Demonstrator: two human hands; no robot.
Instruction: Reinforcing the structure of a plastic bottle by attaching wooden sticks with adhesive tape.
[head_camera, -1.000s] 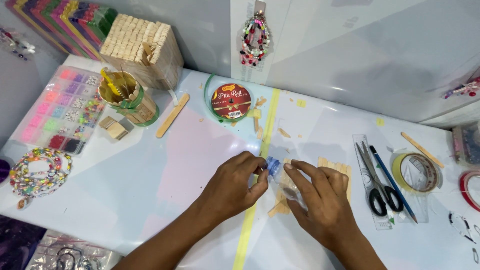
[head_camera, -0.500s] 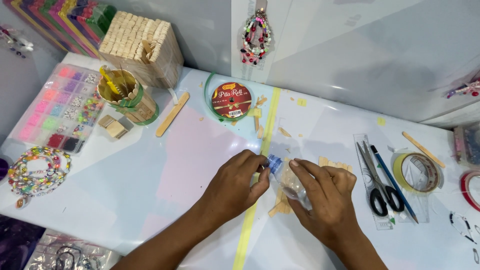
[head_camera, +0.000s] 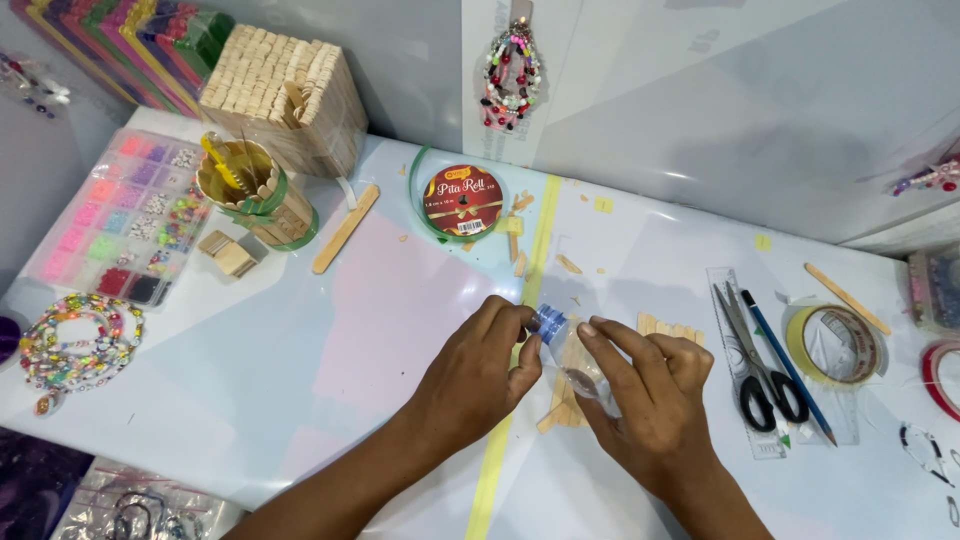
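Note:
My right hand (head_camera: 650, 400) grips a small clear bottle (head_camera: 580, 372) lying tilted over the white table (head_camera: 300, 350). My left hand (head_camera: 478, 372) pinches the bottle's blue cap (head_camera: 550, 322) with thumb and fingertips. Under the two hands lie several flat wooden craft sticks (head_camera: 665, 327), partly hidden by my fingers. What the bottle holds cannot be made out.
Black scissors (head_camera: 765, 385), a blue pencil (head_camera: 790, 370), a clear ruler and a tape roll (head_camera: 833, 345) lie to the right. A red ribbon spool (head_camera: 462, 200), a wooden stick cup (head_camera: 250, 190), a stick box (head_camera: 285, 90), a bead tray (head_camera: 115, 220) and bead strings (head_camera: 75, 340) are at left.
My hands have shifted slightly on the bottle; the left fingers have closed tighter around the blue cap. The bottle stays in the same spot above the sticks.

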